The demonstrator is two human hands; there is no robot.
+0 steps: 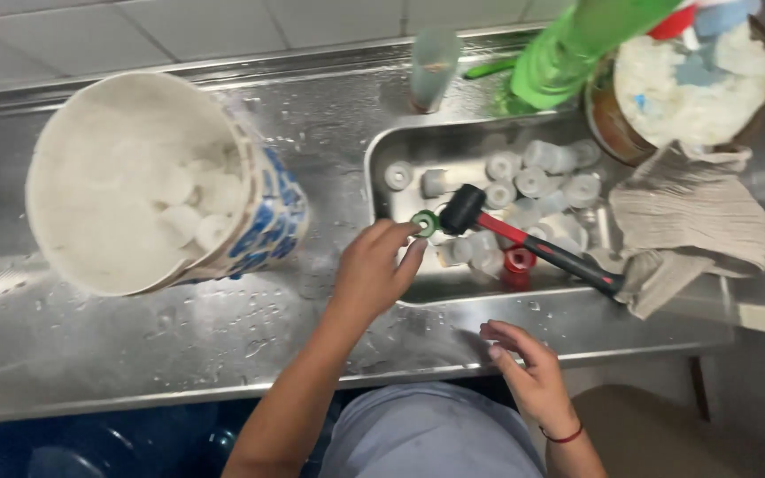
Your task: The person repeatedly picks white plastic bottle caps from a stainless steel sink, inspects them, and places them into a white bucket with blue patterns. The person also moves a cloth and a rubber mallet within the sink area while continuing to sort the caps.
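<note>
Right now I see my left hand [374, 270] reaching over the near-left corner of the steel sink [400, 142], with thumb and fingertips pinched on a small green ring-shaped cap [425, 222]. The cap sits just above the sink's edge, touching or nearly touching the black head of a rubber mallet [462, 208]. The mallet lies slanted across the basin, its red-and-black handle [560, 252] running toward the right rim, where it can rest without rolling off.

My right hand [529, 367] is empty, fingers loosely curled and spread, hovering over the near edge of the wet counter [135, 354], close to my body and well apart from the cap.

Inside the sink a heap of white plastic caps [533, 177] lies in a jumble, with a red cap [519, 261] near the front wall; the basin keeps them from scattering. On the counter to the left a large white bucket with blue markings [148, 181] is tipped on its side with its mouth toward me, so more white caps [192, 208] show in it. A beige cloth [692, 221] drapes over the sink's right rim, and a green bottle [577, 44] stands behind, beside a round tub of white stuff [692, 80].
</note>
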